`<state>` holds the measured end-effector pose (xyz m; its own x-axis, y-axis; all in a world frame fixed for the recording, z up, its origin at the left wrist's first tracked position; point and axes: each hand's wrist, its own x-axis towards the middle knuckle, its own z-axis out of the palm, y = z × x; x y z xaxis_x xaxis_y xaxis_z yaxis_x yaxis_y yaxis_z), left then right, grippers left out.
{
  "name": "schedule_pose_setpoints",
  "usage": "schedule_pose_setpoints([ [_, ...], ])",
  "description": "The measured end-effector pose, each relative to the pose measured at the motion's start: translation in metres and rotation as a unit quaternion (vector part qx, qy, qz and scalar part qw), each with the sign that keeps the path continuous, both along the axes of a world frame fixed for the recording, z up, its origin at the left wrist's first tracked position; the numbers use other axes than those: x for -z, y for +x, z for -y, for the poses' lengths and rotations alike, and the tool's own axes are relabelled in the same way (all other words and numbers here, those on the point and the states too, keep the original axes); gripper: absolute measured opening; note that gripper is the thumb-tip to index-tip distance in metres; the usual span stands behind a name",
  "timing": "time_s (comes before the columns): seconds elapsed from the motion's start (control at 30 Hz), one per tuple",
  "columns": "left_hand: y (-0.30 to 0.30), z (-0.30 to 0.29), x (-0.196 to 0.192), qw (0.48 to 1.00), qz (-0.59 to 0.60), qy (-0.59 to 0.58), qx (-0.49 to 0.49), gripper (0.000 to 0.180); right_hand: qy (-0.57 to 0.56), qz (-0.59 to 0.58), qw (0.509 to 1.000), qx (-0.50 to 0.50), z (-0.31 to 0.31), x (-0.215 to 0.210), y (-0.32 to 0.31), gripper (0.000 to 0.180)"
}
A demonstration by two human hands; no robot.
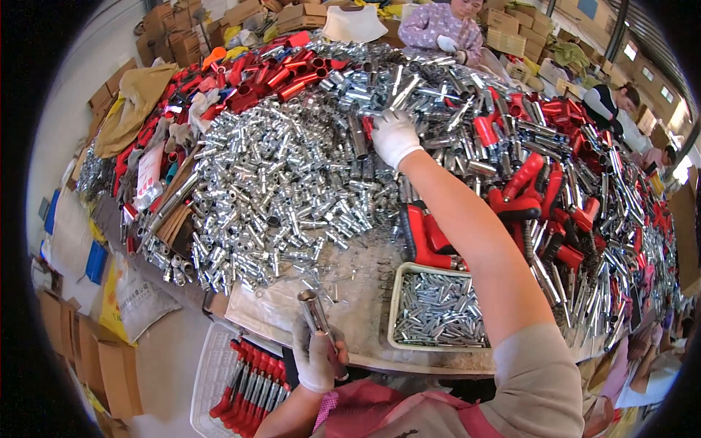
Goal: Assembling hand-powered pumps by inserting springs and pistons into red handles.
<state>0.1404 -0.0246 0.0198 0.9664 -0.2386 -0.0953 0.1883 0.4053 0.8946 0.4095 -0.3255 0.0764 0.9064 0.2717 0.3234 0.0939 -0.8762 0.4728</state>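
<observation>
My left hand (318, 358), in a white glove, grips a shiny metal tube (312, 309) upright near the table's front edge. My right hand (394, 136), also gloved, reaches far out over the big pile of chrome tubes and fittings (277, 182); its fingers rest on the pile, and whether they hold a piece cannot be told. Red-handled tools (431, 241) lie just below my right forearm. A cream tray of small metal pins (438, 310) sits at the front, right of my left hand.
A white crate of finished red-handled tools (244, 383) stands on the floor at lower left. Red plastic sleeves (281, 73) heap at the back. Another person in a floral top (442, 29) works across the table; others sit at far right. Cardboard boxes (175, 33) line the back.
</observation>
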Motion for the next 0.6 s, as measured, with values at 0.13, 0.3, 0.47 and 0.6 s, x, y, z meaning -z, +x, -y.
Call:
schedule_pose_setpoints([
  [0.13,-0.001,-0.002,0.01,1.0,0.013,-0.012,0.004,0.037,-0.016,0.111,0.994,0.016,0.0,0.02,0.034,0.021],
  [0.3,-0.002,-0.005,0.008,1.0,0.01,-0.018,0.003,0.03,0.05,0.068,0.996,0.032,0.0,0.009,0.02,0.023],
  [0.47,-0.002,-0.006,0.003,1.0,-0.028,-0.011,-0.001,0.026,0.748,-0.067,0.66,0.017,0.013,-0.019,-0.059,0.033],
  [0.6,0.002,-0.007,0.003,0.998,-0.054,0.018,0.009,0.028,0.845,-0.2,0.496,0.005,-0.001,-0.031,-0.158,0.041],
])
